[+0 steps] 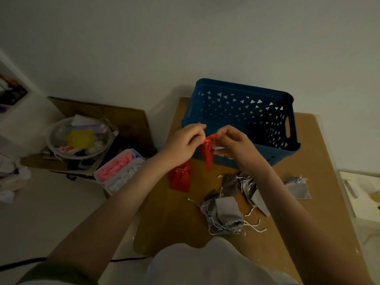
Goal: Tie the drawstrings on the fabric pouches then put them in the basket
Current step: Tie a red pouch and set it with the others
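The blue plastic basket [236, 86] stands at the far side of the brown table [308, 151]; what lies inside it I cannot tell. To the left, a glass bowl [59, 130] holds a yellow object and mixed small things, and a plastic box [100, 182] holds pink and white pieces. Both hands are raised in front of the basket's near wall. The left hand [183, 142] and the right hand [234, 142] pinch with curled fingertips the drawstrings at the top of a red pouch [206, 156], which hangs between them. A second red pouch [181, 178] and several grey pouches [225, 210] lie on the table
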